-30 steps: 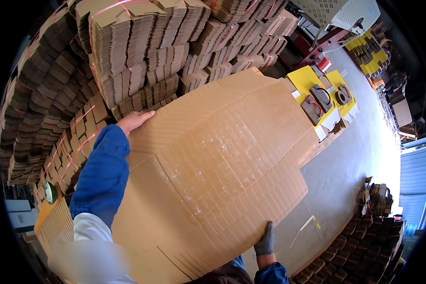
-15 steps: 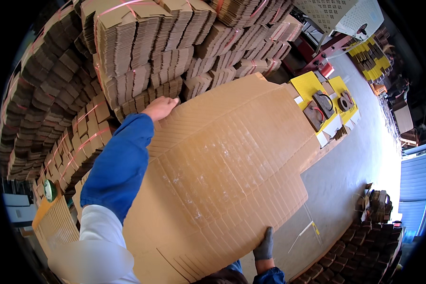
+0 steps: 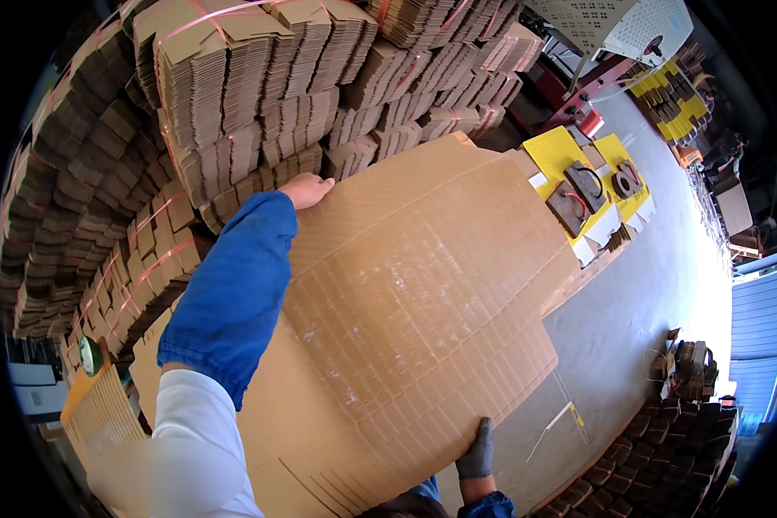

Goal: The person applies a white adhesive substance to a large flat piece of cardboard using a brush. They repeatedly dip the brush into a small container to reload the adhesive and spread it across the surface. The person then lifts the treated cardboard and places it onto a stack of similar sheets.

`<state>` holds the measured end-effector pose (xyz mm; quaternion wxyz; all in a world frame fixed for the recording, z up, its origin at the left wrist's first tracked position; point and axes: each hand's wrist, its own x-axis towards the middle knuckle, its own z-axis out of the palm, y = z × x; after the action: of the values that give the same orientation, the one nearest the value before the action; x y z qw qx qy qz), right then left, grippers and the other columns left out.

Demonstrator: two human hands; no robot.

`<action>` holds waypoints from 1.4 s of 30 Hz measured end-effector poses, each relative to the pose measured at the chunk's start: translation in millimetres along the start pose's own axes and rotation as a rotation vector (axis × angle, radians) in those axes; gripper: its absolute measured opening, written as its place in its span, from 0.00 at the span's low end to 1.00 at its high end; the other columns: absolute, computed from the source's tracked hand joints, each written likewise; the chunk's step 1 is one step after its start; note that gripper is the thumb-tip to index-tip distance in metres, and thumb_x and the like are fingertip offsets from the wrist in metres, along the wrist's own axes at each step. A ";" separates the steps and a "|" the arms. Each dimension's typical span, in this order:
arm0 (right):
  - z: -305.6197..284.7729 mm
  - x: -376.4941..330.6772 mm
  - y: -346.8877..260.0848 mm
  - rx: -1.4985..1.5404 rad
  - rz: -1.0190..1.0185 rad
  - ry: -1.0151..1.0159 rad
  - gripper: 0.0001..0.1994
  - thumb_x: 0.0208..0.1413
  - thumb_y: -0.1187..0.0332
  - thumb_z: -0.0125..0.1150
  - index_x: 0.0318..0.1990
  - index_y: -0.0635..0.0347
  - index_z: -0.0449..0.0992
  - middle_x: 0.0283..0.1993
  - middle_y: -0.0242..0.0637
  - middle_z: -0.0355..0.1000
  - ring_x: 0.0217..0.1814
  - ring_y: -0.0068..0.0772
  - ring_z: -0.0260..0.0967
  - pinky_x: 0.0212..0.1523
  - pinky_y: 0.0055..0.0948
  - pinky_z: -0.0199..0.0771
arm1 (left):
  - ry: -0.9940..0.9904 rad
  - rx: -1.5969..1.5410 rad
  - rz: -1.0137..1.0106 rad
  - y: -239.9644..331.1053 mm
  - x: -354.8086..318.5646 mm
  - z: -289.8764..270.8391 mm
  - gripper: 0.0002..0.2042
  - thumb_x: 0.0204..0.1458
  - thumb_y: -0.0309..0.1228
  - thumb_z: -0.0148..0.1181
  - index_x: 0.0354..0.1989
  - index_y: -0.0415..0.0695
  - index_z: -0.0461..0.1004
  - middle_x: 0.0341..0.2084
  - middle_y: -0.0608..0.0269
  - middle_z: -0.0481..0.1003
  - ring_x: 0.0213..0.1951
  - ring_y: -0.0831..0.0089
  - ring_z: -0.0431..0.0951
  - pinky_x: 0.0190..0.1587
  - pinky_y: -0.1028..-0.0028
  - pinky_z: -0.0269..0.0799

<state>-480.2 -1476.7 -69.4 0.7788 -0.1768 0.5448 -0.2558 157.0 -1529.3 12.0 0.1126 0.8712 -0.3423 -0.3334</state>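
Wide, light sheet, best held at opposite edges

The sheet (image 3: 406,285), brown card with creases and pale scuffs, lies in front of the person, between the bundles (image 3: 298,125) on the left and the bare floor (image 3: 613,302) on the right; its far end comes near the yellow boards (image 3: 551,153). The bare left hand (image 3: 306,190) is at its far left edge, fingers bent; whether they pinch the edge or only press on it, I cannot tell. The gloved right hand (image 3: 476,451) grasps the near right edge, thumb along the rim, the other fingers mostly hidden.

It should be light for its breadth, fairly stiff across flat panels but apt to fold along creases and tear at the slots near the body. Bare card should slip little. Opposite edges, away from slots and corners, look the soundest hold
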 end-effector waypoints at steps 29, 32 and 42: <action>2.5 0.3 3.4 0.000 -0.011 0.009 0.35 0.61 0.43 0.52 0.66 0.60 0.60 0.64 0.44 0.65 0.63 0.43 0.64 0.63 0.43 0.67 | 0.038 -0.141 -0.096 0.0 6.8 -2.1 0.39 0.58 0.61 0.43 0.56 0.31 0.70 0.57 0.43 0.70 0.58 0.50 0.70 0.58 0.62 0.65; 4.6 -2.5 0.0 0.014 -0.005 0.009 0.34 0.62 0.44 0.52 0.65 0.61 0.61 0.63 0.43 0.66 0.63 0.41 0.64 0.62 0.42 0.68 | -0.023 -0.204 -0.103 4.4 11.4 -3.0 0.41 0.57 0.61 0.44 0.58 0.29 0.68 0.59 0.41 0.68 0.60 0.49 0.68 0.59 0.61 0.64; 7.8 -1.0 1.9 0.060 0.004 0.020 0.32 0.63 0.46 0.52 0.64 0.61 0.61 0.62 0.41 0.66 0.61 0.38 0.65 0.61 0.40 0.69 | -0.094 -0.264 -0.155 4.7 21.5 -10.5 0.37 0.57 0.62 0.46 0.56 0.35 0.73 0.59 0.46 0.68 0.62 0.56 0.66 0.62 0.63 0.60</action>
<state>-472.7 -1474.6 -67.0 0.7786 -0.1497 0.5451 -0.2723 173.1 -1547.5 11.0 0.1841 0.8561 -0.2323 -0.4234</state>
